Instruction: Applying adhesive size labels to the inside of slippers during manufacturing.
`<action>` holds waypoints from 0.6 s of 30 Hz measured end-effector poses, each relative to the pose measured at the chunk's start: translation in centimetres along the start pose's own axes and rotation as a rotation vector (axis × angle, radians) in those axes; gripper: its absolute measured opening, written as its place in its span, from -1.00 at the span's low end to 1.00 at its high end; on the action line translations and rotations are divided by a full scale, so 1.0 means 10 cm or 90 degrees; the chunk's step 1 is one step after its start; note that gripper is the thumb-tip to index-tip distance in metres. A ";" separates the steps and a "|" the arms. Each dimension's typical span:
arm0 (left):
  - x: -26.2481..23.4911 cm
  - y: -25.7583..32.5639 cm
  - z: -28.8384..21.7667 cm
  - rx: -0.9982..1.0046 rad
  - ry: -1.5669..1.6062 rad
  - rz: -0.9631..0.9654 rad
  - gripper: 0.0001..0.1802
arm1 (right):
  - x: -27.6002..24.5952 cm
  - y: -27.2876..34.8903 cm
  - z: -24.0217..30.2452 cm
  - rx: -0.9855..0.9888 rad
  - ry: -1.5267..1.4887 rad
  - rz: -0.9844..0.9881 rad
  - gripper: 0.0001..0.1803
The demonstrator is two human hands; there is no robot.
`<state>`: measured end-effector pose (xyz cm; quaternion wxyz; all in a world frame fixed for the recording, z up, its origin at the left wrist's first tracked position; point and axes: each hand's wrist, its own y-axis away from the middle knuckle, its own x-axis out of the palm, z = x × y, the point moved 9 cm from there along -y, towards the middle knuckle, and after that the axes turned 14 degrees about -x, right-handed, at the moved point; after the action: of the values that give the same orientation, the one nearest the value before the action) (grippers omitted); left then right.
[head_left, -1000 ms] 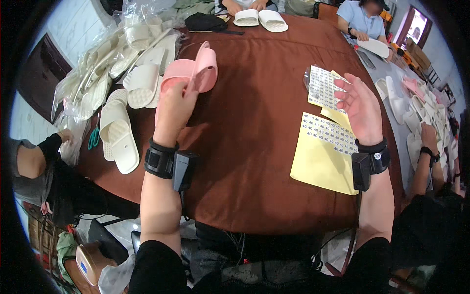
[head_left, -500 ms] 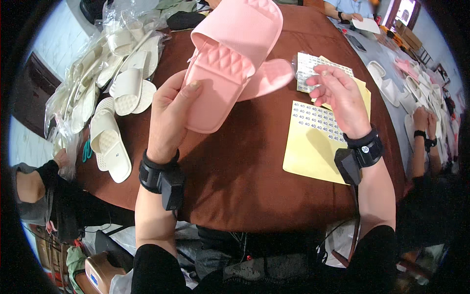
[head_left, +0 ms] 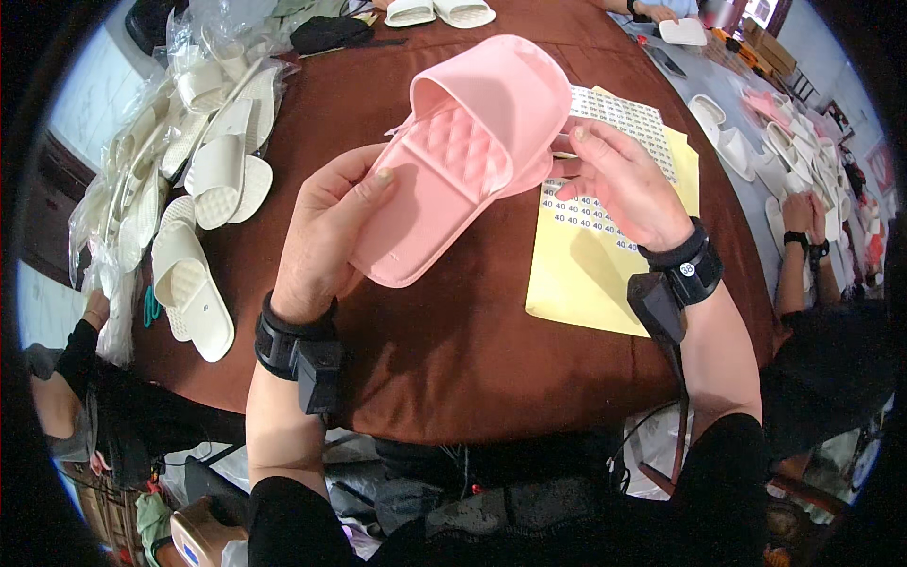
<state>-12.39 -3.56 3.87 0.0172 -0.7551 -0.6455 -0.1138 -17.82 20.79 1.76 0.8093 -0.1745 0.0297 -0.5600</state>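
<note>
My left hand (head_left: 331,222) grips a pink slide slipper (head_left: 411,222) by its heel end, thumb on top of the footbed. Behind it a second pink slipper is mostly hidden, and its edge shows past the strap. My right hand (head_left: 625,175) is beside the toe end, fingers apart and half curled; whether the fingertips touch the slipper cannot be made out. Under that hand lie yellow-backed sheets (head_left: 586,283) of small white stickers. A white sticker sheet (head_left: 633,118) is partly covered by the hand.
Cream slippers (head_left: 194,283) lie on the brown tablecloth (head_left: 425,378) at left, beside a pile of bagged slippers (head_left: 142,170). White slippers (head_left: 439,11) stand at the far edge. On the right, other people handle slippers at a grey table (head_left: 690,94). A person's hand (head_left: 97,307) shows at left.
My left hand has lowered the pink slippers a little toward me. The right hand has come left, up to the toe end. White slippers now show at the far edge.
</note>
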 end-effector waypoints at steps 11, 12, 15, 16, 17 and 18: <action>0.13 -0.02 0.16 -0.078 -0.129 0.093 -0.64 | -0.12 -0.01 0.04 -0.026 0.051 -0.046 -0.66; 0.13 -0.02 0.19 -0.079 -0.147 0.102 -0.67 | -0.11 -0.02 0.07 -0.046 0.058 -0.036 -0.67; -0.07 -0.11 0.21 -0.064 -0.074 0.036 -0.70 | -0.13 -0.04 0.07 -0.030 0.095 -0.021 -0.67; -0.18 -0.12 0.17 -0.029 -0.054 0.003 -0.73 | -0.16 -0.03 0.06 0.009 0.113 -0.006 -0.64; -0.28 -0.13 0.01 0.071 -0.271 -0.088 -0.75 | -0.17 -0.02 0.05 0.031 0.116 0.006 -0.63; -0.39 -0.17 0.00 0.083 -0.333 -0.145 -0.75 | -0.17 -0.02 0.03 0.052 0.120 0.019 -0.61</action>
<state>-14.64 -7.03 2.94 -0.1140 -0.6788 -0.7146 0.1251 -18.51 22.37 1.88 0.8175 -0.0874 0.0855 -0.5629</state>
